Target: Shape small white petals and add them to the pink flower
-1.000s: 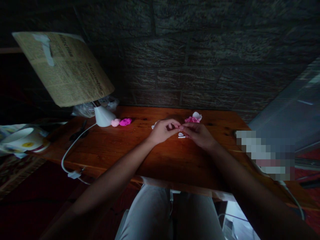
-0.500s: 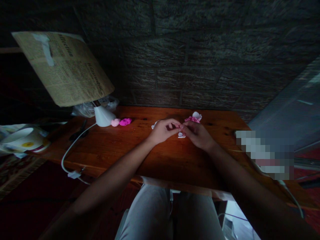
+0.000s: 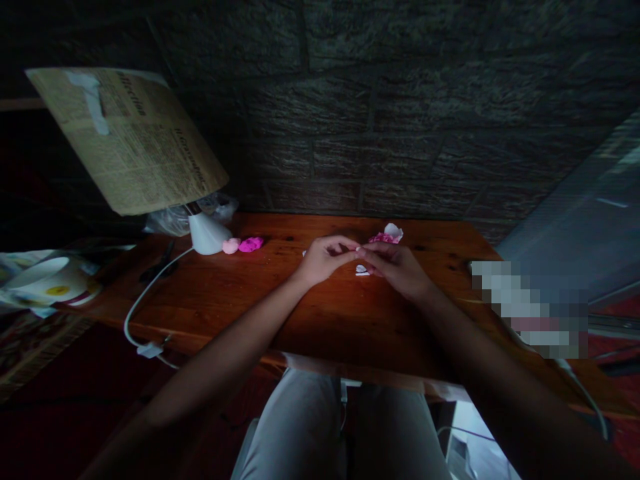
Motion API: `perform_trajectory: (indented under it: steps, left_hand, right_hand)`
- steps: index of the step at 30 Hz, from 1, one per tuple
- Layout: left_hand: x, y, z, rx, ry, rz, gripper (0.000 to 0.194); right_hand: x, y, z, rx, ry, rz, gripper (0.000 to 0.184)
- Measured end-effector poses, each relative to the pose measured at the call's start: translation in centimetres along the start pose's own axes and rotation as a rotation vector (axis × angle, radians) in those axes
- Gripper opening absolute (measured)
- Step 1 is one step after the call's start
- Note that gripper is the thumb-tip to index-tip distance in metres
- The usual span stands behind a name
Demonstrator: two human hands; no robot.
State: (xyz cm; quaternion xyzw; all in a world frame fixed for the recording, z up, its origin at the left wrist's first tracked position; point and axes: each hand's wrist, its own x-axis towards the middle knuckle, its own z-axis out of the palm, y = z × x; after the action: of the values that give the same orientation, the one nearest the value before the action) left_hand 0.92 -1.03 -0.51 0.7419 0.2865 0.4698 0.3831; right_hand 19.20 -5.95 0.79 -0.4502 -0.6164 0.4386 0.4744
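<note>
Over the middle of the wooden table, my left hand (image 3: pixel 327 259) and my right hand (image 3: pixel 396 265) meet at the fingertips. Both are closed in a pinch, with a tiny whitish bit (image 3: pixel 358 249) between them, too small to name. Just below the fingertips lies a small white piece with dark lines (image 3: pixel 363 270) on the tabletop. Behind my right hand sits a crumpled pink piece (image 3: pixel 384 237) with a white scrap (image 3: pixel 394 231) against it. Another white bit (image 3: pixel 304 253) is mostly hidden behind my left hand.
A lamp with a newsprint shade (image 3: pixel 135 147) leans at the left, its white base (image 3: pixel 207 235) beside a pale pink lump (image 3: pixel 231 246) and a magenta lump (image 3: pixel 251 245). A white cord (image 3: pixel 131 313) runs off the table's front edge. A white cup (image 3: pixel 50 280) stands far left. A brick wall (image 3: pixel 330 113) rises behind.
My fingertips have shifted slightly and parted a little, so a whitish bit now shows between them. The things on the table stay where they were.
</note>
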Motion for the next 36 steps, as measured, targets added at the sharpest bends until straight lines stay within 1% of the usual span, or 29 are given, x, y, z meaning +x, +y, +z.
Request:
perform_trajectory:
  steps: [5,11,16,18,22,26,32,36]
  left_hand:
    - [0.03,0.15,0.02,-0.024,-0.005,-0.018,0.03]
    - [-0.09,0.16,0.27,-0.044,-0.014,0.004,0.025]
    - [-0.22,0.27,0.25,-0.038,-0.027,0.007,0.025]
    - [-0.25,0.3,0.19,-0.051,-0.049,0.002,0.027]
    - [-0.25,0.21,0.2,-0.129,-0.135,-0.035,0.035]
    - [-0.19,0.11,0.3,-0.176,-0.178,-0.075,0.041]
    - [-0.03,0.09,0.0,-0.175,-0.113,-0.093,0.037]
    - [0.06,0.03,-0.11,-0.177,-0.096,-0.075,0.037]
  right_hand:
    - [0.09,0.15,0.0,0.039,0.037,0.025,0.043]
    - [0.3,0.64,-0.07,0.01,0.067,0.017,0.043]
    - [0.29,0.58,-0.09,-0.009,0.077,-0.003,0.035]
    - [0.3,0.52,-0.17,-0.022,0.082,-0.028,0.031]
    - [0.33,0.64,-0.43,-0.054,0.115,-0.078,0.027]
    - [0.33,0.79,-0.52,-0.081,0.126,-0.106,0.031]
    - [0.18,0.45,-0.17,-0.097,0.014,-0.127,0.044]
    - [0.1,0.31,-0.01,-0.103,0.003,-0.134,0.047]
